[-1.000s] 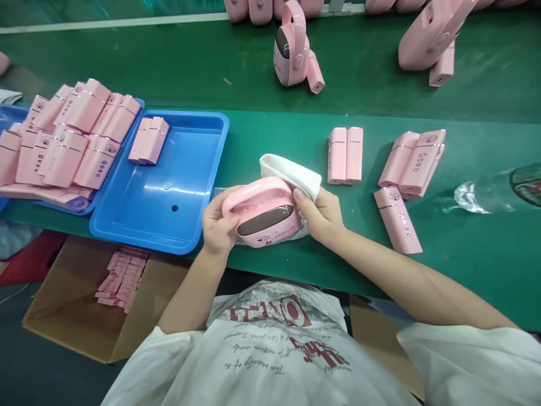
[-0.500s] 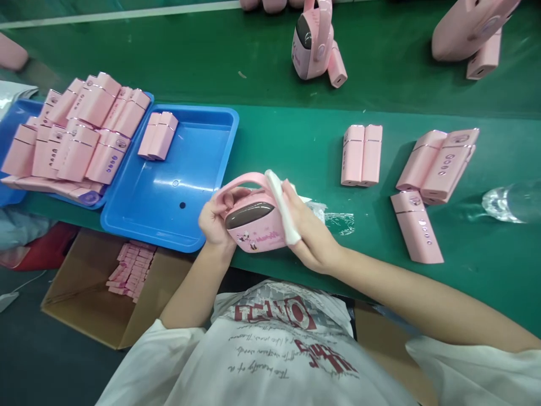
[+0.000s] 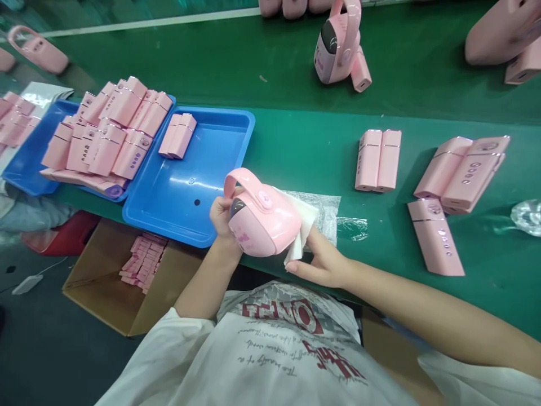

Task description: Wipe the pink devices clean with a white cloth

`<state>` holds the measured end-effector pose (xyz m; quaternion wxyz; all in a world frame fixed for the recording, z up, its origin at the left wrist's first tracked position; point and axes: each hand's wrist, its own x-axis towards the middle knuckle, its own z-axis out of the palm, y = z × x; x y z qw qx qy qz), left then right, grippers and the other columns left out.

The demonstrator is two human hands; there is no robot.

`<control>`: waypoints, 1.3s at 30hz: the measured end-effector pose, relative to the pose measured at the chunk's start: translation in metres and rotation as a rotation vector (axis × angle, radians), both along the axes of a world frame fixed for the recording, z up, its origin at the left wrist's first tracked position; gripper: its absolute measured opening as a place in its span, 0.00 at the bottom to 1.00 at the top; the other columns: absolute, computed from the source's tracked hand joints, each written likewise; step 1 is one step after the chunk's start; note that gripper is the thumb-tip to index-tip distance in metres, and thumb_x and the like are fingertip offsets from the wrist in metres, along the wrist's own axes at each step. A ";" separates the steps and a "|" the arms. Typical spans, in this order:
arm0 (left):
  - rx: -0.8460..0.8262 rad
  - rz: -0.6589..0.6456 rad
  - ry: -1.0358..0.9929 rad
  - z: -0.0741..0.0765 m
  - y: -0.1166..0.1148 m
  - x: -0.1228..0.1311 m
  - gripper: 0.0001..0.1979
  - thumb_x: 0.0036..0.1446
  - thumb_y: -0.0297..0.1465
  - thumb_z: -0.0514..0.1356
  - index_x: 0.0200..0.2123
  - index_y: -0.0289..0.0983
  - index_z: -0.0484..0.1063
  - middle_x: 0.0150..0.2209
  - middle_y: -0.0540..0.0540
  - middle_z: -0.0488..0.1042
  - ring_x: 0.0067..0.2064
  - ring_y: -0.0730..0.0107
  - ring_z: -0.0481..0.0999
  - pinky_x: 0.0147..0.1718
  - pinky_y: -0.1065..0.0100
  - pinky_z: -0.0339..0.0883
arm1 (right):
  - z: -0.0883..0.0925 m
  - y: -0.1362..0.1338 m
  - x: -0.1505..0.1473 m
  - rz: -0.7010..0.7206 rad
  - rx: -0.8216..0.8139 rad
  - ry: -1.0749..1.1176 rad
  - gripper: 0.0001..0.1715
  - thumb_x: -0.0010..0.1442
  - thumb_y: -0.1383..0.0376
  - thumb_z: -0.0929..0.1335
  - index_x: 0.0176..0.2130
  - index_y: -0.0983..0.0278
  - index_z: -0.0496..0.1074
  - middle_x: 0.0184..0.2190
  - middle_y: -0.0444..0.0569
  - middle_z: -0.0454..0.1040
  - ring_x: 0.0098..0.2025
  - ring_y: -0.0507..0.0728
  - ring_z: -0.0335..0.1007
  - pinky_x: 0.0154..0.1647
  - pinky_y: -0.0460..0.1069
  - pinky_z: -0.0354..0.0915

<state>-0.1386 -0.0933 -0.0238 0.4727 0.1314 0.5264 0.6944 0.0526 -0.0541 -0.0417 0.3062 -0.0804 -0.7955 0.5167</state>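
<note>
The pink speaker (image 3: 270,220) is up in the air over the table (image 3: 300,152), just right of the near corner of the blue tray (image 3: 211,163). The left hand (image 3: 222,217) sits on the tray side of the speaker, and its fingers curl round the part by the looped handle (image 3: 243,175). Some of that hand hides behind the speaker. The right hand (image 3: 327,259) is farther from the tray and pinches the white cloth (image 3: 303,223). Its thumb is at the low end of the cloth, but most of its fingers are out of sight. The cloth looks like it touches the edge of the speaker that is farthest from the tray.

Rubbing the speaker with the cloth seems to be the job here. To do it well, the left hand should hold snugly, because smooth, shiny plastic could slip. Keep the cloth flat under the fingertips, so that no bare finger leaves a smudge. Its loose corner could get in the way, so tuck that in. Go softly over the printed picture (image 3: 243,237) and the dark window (image 3: 237,207). Turn the speaker a little at a time, so each side gets a rub. The clear plastic bag (image 3: 327,206) lies right of the tray, so mind the cloth doesn't drag it.
</note>
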 end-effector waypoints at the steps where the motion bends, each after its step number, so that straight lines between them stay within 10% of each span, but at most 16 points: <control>1: 0.009 0.025 -0.018 0.001 0.000 0.001 0.17 0.57 0.37 0.50 0.18 0.40 0.50 0.16 0.52 0.52 0.20 0.75 0.58 0.25 0.69 0.61 | -0.001 -0.001 0.000 -0.017 -0.035 -0.020 0.36 0.63 0.51 0.64 0.64 0.63 0.53 0.48 0.57 0.72 0.50 0.63 0.71 0.54 0.57 0.69; 11: 0.065 0.125 -0.150 0.005 0.001 0.002 0.15 0.53 0.30 0.52 0.16 0.39 0.54 0.15 0.52 0.57 0.17 0.77 0.60 0.21 0.72 0.62 | 0.005 0.005 0.001 -0.137 -0.348 -0.073 0.21 0.66 0.52 0.62 0.50 0.60 0.71 0.30 0.46 0.76 0.28 0.54 0.71 0.29 0.48 0.69; 16: 0.071 0.131 -0.181 0.003 0.004 0.003 0.06 0.48 0.29 0.54 0.20 0.39 0.62 0.18 0.53 0.65 0.21 0.76 0.67 0.25 0.72 0.66 | 0.007 0.018 -0.001 -0.210 -0.695 0.006 0.28 0.64 0.47 0.60 0.54 0.59 0.72 0.38 0.51 0.80 0.41 0.62 0.77 0.38 0.55 0.73; 20: 0.099 0.049 -0.119 -0.003 0.006 0.001 0.03 0.49 0.31 0.58 0.29 0.39 0.69 0.25 0.52 0.73 0.32 0.70 0.77 0.37 0.69 0.71 | 0.008 0.027 0.001 -0.208 -0.501 0.056 0.29 0.65 0.49 0.60 0.62 0.54 0.63 0.65 0.49 0.62 0.65 0.63 0.59 0.62 0.61 0.62; 24: 0.260 -0.193 0.104 -0.005 0.001 0.002 0.15 0.57 0.44 0.55 0.40 0.42 0.72 0.48 0.47 0.77 0.58 0.57 0.71 0.55 0.55 0.67 | 0.003 0.030 0.000 -0.239 -0.313 0.041 0.48 0.58 0.46 0.68 0.69 0.52 0.46 0.71 0.49 0.43 0.70 0.62 0.46 0.66 0.61 0.56; 28: 0.412 -0.390 0.289 -0.006 -0.006 0.008 0.24 0.56 0.50 0.56 0.53 0.48 0.70 0.66 0.50 0.61 0.66 0.50 0.60 0.59 0.48 0.63 | 0.000 0.030 -0.003 -0.257 -0.540 -0.027 0.48 0.54 0.43 0.70 0.66 0.59 0.55 0.65 0.58 0.60 0.63 0.64 0.62 0.59 0.59 0.66; 32: 0.458 -0.311 0.360 -0.011 -0.007 0.008 0.26 0.56 0.51 0.57 0.56 0.50 0.68 0.67 0.51 0.59 0.68 0.50 0.56 0.63 0.49 0.58 | 0.002 0.030 -0.005 -0.277 -0.668 -0.166 0.41 0.51 0.45 0.73 0.57 0.63 0.68 0.54 0.57 0.74 0.53 0.64 0.72 0.52 0.58 0.70; 39: 0.426 -0.205 0.275 -0.007 0.001 0.003 0.24 0.61 0.52 0.51 0.57 0.51 0.64 0.62 0.50 0.63 0.65 0.53 0.62 0.58 0.53 0.63 | 0.003 0.027 -0.002 -0.655 -0.429 -0.086 0.25 0.59 0.55 0.70 0.55 0.59 0.72 0.55 0.50 0.74 0.58 0.63 0.69 0.62 0.62 0.62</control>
